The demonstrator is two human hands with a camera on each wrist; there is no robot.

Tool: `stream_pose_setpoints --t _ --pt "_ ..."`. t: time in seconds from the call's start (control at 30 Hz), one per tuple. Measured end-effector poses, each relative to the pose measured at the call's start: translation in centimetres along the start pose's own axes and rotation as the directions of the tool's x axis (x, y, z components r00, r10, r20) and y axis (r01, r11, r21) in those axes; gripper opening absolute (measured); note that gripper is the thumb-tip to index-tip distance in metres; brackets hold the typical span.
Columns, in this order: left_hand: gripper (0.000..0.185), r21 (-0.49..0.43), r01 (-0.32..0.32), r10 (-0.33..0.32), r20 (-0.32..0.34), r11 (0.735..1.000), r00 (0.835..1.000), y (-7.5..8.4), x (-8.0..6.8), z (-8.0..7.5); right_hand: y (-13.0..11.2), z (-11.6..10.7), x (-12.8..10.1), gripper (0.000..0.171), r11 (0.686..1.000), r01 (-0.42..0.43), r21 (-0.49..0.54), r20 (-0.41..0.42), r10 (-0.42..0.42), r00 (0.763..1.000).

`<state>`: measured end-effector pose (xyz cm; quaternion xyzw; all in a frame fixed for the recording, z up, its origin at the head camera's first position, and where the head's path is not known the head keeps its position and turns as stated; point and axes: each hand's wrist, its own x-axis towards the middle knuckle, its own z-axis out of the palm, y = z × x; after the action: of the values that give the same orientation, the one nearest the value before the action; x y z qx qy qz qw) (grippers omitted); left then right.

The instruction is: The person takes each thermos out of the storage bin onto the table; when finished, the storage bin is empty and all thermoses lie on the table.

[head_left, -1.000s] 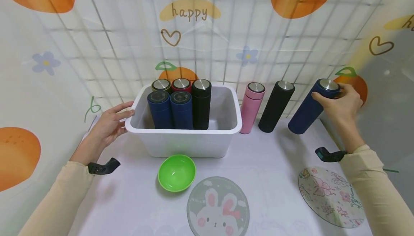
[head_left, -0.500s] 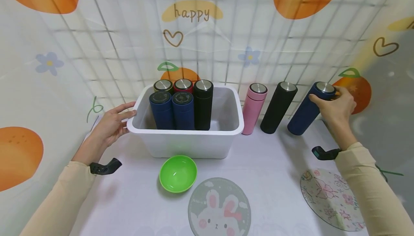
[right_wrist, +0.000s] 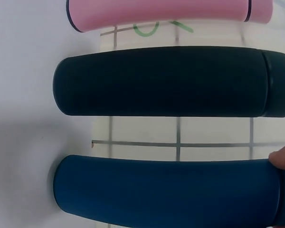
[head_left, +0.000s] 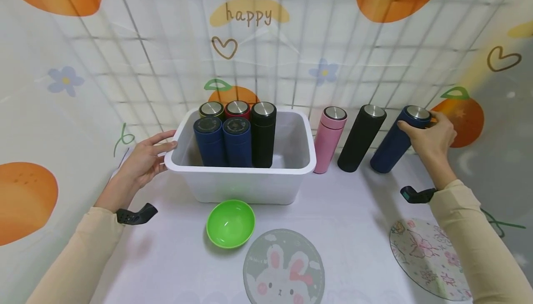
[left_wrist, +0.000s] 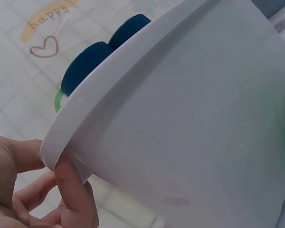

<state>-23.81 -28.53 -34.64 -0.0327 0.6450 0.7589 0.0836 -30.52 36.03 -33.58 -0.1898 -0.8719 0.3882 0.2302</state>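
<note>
- Behind everything, the printed backdrop (head_left: pixel 266 54) has oranges, hearts and flowers on it, and the word "happy" can be read at the top.
- Next, the white bin (head_left: pixel 245 181) stands on the table with five flasks upright inside: two navy in front, then a black one, with a red and a greenish one behind, mostly hidden.
- The left hand (head_left: pixel 143 160) holds the left rim of the bin; its fingers are curled around the edge, with the thumb under the lip in the wrist view.
- The navy flask (head_left: pixel 393 144) stands at the far right of the table, beside a black flask (head_left: pixel 360 139) and a pink flask (head_left: pixel 329 139). Its long axis is upright, steel cap up.
- The right hand (head_left: pixel 429 137) grips this flask at the cap, fingers wrapped around it.
- I can read no brand on any flask.
- Nearer, a green bowl (head_left: pixel 230 223) and two round mats, cut off by the frame edge.
</note>
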Motion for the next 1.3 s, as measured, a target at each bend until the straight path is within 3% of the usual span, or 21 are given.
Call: stream_pose_setpoints --t 0.27,0.53,0.87,1.3 --pt "0.063 0.005 0.003 -0.003 0.002 1.0 1.0 0.0 0.0 0.1 0.1 0.5 0.2 0.09 1.0 0.012 -0.016 0.006 -0.012 1.0" --pt "0.065 0.007 -0.004 0.004 -0.002 1.0 1.0 0.4 -0.2 -0.1 0.3 0.7 1.0 0.092 0.999 0.038 -0.017 0.099 -0.036 0.994" --pt "0.062 -0.02 -0.005 0.005 0.006 1.0 1.0 0.4 -0.2 -0.1 1.1 1.4 1.1 0.087 0.994 0.107 -0.013 0.071 -0.105 0.992" --pt "0.064 -0.024 0.015 -0.015 0.013 1.0 1.0 0.3 -0.1 0.0 1.0 0.8 0.6 0.097 0.996 0.074 -0.04 0.099 -0.07 0.993"
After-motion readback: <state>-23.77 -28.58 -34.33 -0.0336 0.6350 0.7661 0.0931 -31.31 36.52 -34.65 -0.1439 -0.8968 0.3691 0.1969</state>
